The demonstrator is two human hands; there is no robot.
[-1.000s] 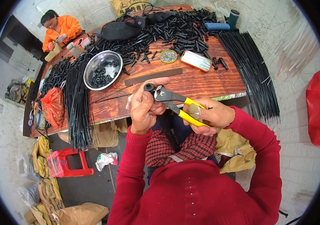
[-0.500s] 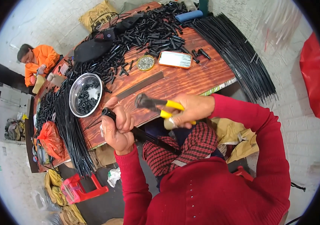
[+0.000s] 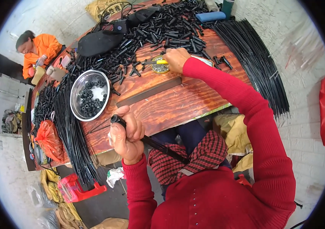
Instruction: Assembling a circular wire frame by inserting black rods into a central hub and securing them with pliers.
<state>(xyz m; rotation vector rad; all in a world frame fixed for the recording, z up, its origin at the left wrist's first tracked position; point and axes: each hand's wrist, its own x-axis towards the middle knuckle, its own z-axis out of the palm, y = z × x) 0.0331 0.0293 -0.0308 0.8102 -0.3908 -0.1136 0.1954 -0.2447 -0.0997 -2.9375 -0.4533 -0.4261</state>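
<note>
In my left hand (image 3: 127,139), the fingers close around the upper end of a black rod (image 3: 162,147). Its round, hollow-looking tip (image 3: 116,119) pokes out above the thumb, and the shaft slants down to the checked cloth over my lap. My right hand (image 3: 177,60) reaches across the table to the yellow round dish (image 3: 159,68) of small metal pieces. It grips a yellow-handled hammer (image 3: 162,62), whose dark shaft points left over the dish; the right fingertips are hidden. Behind the right wrist, a rectangular tray (image 3: 207,61) of thin pale pins is partly covered.
A steel bowl (image 3: 73,100) holds black rings. Heaped black tubular parts (image 3: 177,26) cover the table's far side. Bundles of thin black rods lie left (image 3: 69,129) and right (image 3: 254,61). A flat bar (image 3: 149,91) lies mid-table. A person in orange (image 3: 44,45) works at far left.
My right hand has moved from beside the rod, forward across the table to the dish, carrying the hammer. My left hand still holds the rod. The view has shifted slightly.
</note>
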